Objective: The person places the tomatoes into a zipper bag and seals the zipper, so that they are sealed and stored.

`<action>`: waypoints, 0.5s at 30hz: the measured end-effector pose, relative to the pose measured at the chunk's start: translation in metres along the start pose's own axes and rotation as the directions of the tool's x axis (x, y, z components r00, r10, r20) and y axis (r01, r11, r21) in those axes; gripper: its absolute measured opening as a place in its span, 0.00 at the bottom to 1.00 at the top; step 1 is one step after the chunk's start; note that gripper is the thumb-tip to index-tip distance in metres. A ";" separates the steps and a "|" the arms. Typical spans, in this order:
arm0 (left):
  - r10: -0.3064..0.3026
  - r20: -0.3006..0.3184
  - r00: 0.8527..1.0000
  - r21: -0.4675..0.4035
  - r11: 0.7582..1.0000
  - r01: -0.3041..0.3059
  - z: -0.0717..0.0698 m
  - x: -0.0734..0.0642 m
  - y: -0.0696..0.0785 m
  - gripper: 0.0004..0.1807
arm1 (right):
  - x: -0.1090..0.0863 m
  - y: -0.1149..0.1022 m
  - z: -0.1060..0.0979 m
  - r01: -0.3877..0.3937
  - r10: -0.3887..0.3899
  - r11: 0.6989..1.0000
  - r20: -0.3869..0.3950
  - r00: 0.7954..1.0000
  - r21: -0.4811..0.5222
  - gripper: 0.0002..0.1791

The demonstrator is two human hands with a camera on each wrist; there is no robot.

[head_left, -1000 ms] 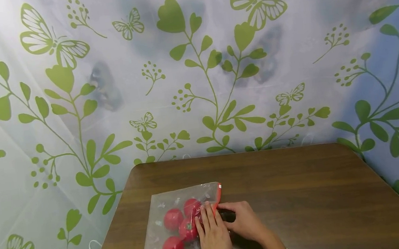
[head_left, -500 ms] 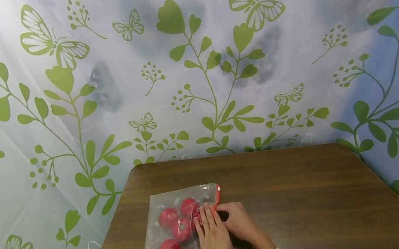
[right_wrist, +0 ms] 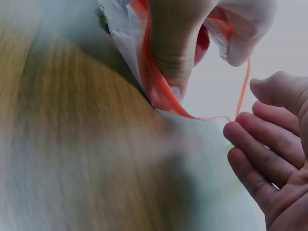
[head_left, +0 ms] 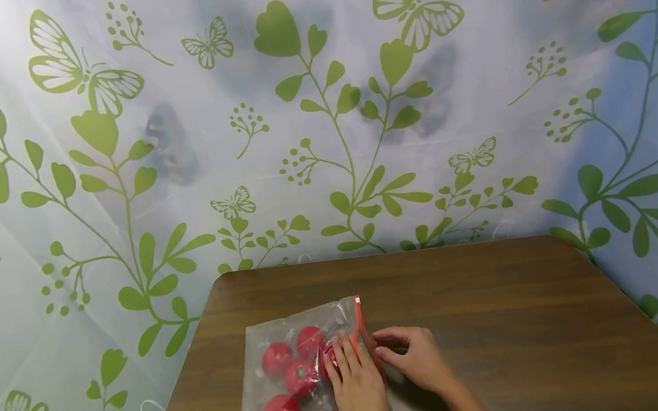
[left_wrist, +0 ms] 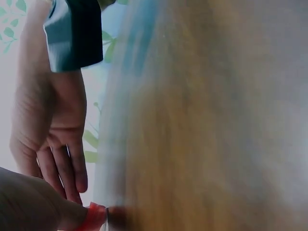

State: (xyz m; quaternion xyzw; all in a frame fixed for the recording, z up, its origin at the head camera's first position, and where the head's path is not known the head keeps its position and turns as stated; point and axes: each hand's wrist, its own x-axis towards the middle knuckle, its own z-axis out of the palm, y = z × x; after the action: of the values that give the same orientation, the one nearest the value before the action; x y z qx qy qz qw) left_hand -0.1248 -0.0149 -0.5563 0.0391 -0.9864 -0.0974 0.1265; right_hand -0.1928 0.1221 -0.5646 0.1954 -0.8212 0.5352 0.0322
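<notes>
A clear zip bag [head_left: 261,342] with an orange-red zip edge lies on the table, its mouth facing right. Inside are several red tomatoes [head_left: 301,377]; one shows a green stem end. My left hand [head_left: 359,385] holds the bag at its mouth, fingers across the film over the rightmost tomato. In the right wrist view, the left thumb [right_wrist: 175,67] is against the orange edge, with red showing between thumb and fingers. My right hand [head_left: 419,357] is just right of the mouth, thumb and index apart, fingertips right at the orange strip [right_wrist: 243,89].
The brown wooden table [head_left: 521,319] extends to the right and behind the bag. A curtain [head_left: 321,115] with green leaves and butterflies hangs behind it. A dark band [left_wrist: 74,36] is around the right wrist.
My right hand has let go of the zip edge and drawn back to the right, fingers spreading. The orange edge has straightened and parted into two strips. The left hand stays on the bag.
</notes>
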 end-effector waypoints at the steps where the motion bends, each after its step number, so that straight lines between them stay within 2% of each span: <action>1: -0.008 0.004 1.000 -0.002 1.000 0.008 0.001 0.002 0.002 0.43 | -0.001 0.000 -0.003 -0.006 0.006 1.000 -0.001 1.000 -0.005 0.13; 7: -0.032 -0.056 0.998 0.034 0.999 0.034 0.007 0.018 0.010 0.42 | -0.003 -0.004 -0.017 -0.043 0.041 0.998 -0.040 0.998 -0.056 0.14; 10: -0.026 -0.078 0.997 0.037 0.999 0.029 0.007 0.023 0.010 0.47 | -0.005 -0.007 -0.023 -0.050 0.048 0.996 -0.039 0.998 -0.078 0.15; 15: -0.013 -0.069 0.998 -0.049 0.999 0.010 -0.008 0.024 0.010 0.50 | -0.016 -0.010 -0.036 -0.112 0.111 0.989 -0.015 0.994 -0.095 0.17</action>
State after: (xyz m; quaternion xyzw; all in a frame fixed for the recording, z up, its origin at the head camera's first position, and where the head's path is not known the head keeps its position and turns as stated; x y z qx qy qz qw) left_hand -0.1464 -0.0094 -0.5407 0.0449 -0.9785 -0.1206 0.1610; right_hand -0.1798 0.1551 -0.5451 0.1449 -0.8553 0.4972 0.0155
